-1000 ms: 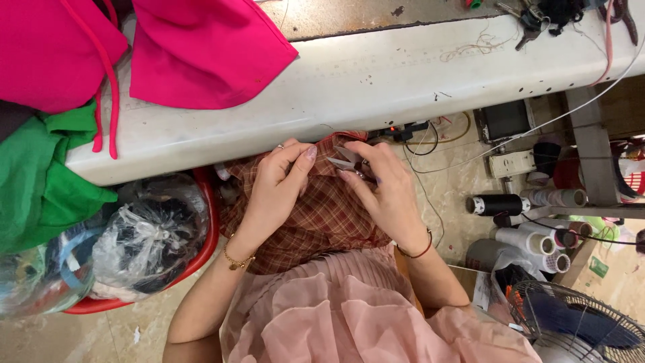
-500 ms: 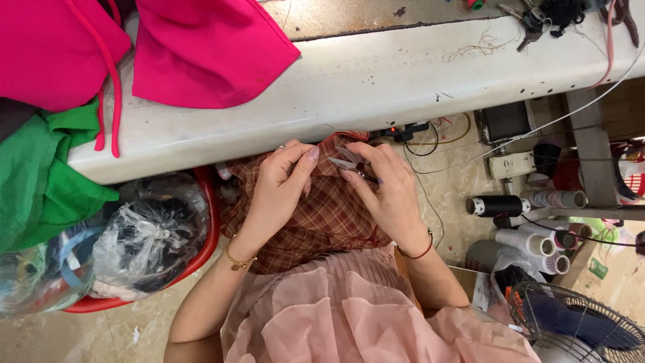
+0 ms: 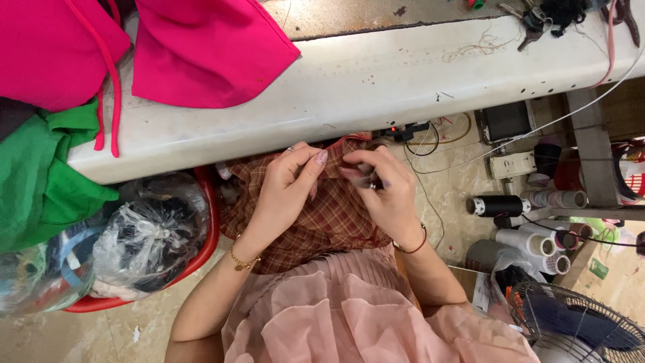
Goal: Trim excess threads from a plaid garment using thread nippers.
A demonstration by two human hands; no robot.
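At the far left a crumpled green cloth (image 3: 40, 181) hangs off the end of the long white bench (image 3: 376, 87), with two bright pink fabric pieces (image 3: 201, 47) lying on the bench above it. Below, a red plastic basket (image 3: 201, 235) on the floor holds clear bags stuffed with scraps.

In the middle, the brown checked woven garment (image 3: 309, 222) lies in the person's lap, its upper edge bunched just under the bench rim. The left hand (image 3: 282, 195), with a gold bracelet at the wrist, pinches that upper edge between thumb and fingertips. Just beside it, the right hand (image 3: 383, 195) is clenched around a small dark tool (image 3: 369, 180), its tip at the same spot on the cloth; what kind of tool it is cannot be told.

To the right, thread cones (image 3: 537, 242) and a black spool lie on the floor, near a wire fan guard (image 3: 578, 329).

As I judge it, the two hands work so close that a slip of the tool could nick a fingertip or cut the weave instead of a stray thread.
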